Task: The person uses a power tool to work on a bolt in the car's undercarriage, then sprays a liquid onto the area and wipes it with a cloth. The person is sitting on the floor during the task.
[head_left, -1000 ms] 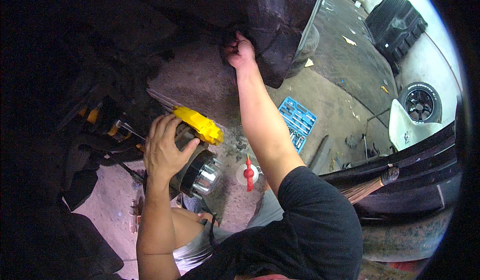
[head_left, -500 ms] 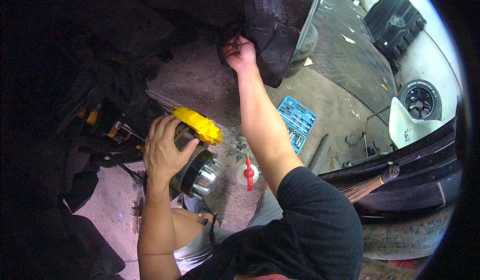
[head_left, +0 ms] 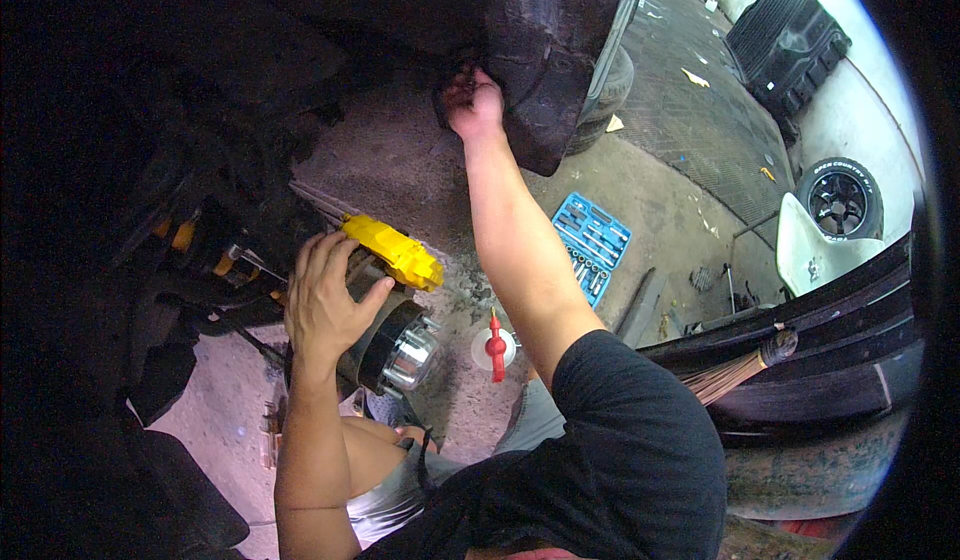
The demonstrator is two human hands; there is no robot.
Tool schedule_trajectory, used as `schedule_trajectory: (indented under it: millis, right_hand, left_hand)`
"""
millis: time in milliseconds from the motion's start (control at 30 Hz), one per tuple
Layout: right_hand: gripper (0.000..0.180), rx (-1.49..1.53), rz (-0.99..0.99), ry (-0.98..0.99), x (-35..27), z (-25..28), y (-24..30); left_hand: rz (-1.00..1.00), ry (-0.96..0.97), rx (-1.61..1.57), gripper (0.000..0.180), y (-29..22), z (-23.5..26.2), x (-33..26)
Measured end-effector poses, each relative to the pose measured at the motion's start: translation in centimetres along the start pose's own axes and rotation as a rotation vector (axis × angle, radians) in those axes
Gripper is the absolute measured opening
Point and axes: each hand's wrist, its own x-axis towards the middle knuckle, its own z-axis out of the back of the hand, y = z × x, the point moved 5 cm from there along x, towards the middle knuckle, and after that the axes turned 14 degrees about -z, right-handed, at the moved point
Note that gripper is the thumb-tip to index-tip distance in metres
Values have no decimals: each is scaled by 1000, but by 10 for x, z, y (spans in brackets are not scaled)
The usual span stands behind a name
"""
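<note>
My left hand (head_left: 325, 305) lies on the brake assembly with its fingers stretched and the thumb apart. Its fingertips reach the near end of a yellow brake caliper (head_left: 395, 253). Below the thumb is a wheel hub (head_left: 405, 355) with a shiny metal centre and studs. My right arm stretches far forward, and my right hand (head_left: 473, 102) is at the lower edge of the dark wheel-arch liner (head_left: 545, 100). The fingers there are curled in shadow; whatever they grip is hidden.
A white bottle with a red top (head_left: 495, 350) stands on the floor by the hub. Right of my forearm lies an open blue socket set (head_left: 603, 230). A straw broom (head_left: 735, 370), a white chair (head_left: 815, 250) and a wheel (head_left: 843, 202) are farther right.
My right hand has shifted very slightly left and turned a little at the liner edge. The left hand stays on the brake assembly.
</note>
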Motion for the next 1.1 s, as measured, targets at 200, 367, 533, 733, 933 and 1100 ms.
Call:
schedule_trajectory:
  millis: [200,367,533,733,933,1100]
  right_hand:
    - [16,70,73,-117,19,-2,-11]
    - [9,71,100,-148,10,-5,-22]
    - [7,-49,170,-147,2,2,-15]
    - [11,-313,282,-233,-32,23,-32]
    - [24,-597,-44,-188,-145,82,-60]
    - [28,-795,96,-373,-197,165,7]
  left_hand:
    - [-16,-11,1,59,1,-1,1]
    - [-8,-2,6,59,4,-2,-2]
    - [-15,0,-21,61,2,-2,0]
    - [-22,-19,-33,57,0,-2,2]
    - [-16,22,-29,56,-1,-1,1]
    - [-19,38,-25,55,-5,-2,1]
